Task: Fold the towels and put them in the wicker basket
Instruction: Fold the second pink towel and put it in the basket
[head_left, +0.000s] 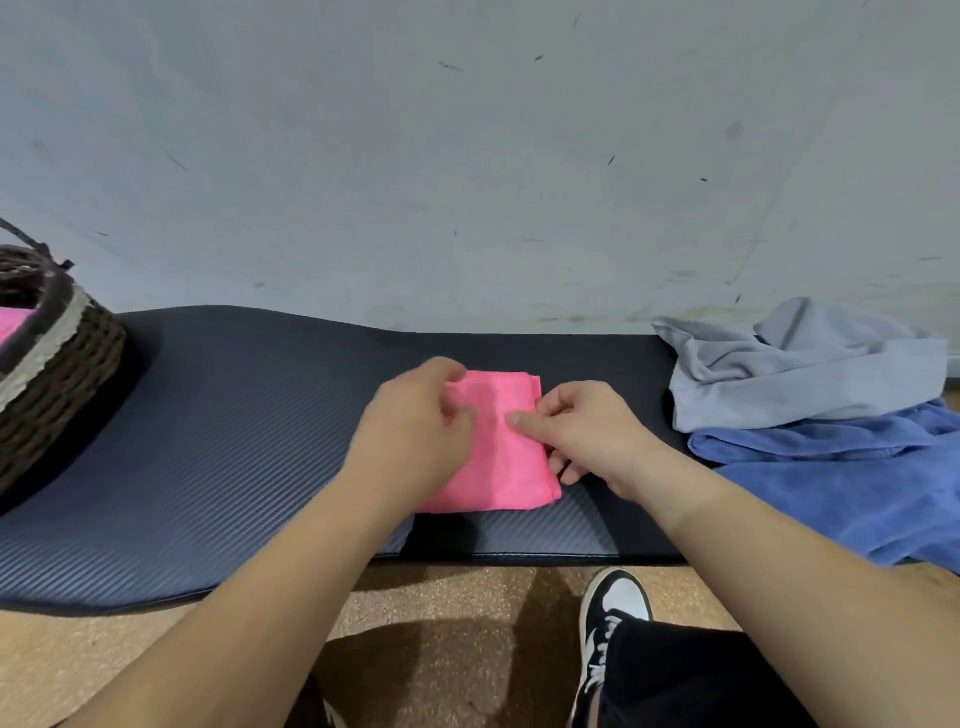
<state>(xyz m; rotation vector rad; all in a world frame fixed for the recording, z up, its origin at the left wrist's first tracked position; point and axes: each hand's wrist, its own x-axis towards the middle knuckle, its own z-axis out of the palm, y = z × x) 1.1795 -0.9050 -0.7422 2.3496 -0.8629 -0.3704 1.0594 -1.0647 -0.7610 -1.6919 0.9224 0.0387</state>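
Left grip (415, 426) and right grip (587, 431) pinched the pink towel (511, 467), long axis twelve-to-six, wicker basket (62, 364) away at nine o'clock.

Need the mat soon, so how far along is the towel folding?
Done: a pink cloth, likely a towel, already lies in the basket. In hand: the left hand and right hand grip a pink towel, folded small on the mat. Left: the grey towel and blue towel lie crumpled at the right, unfolded.
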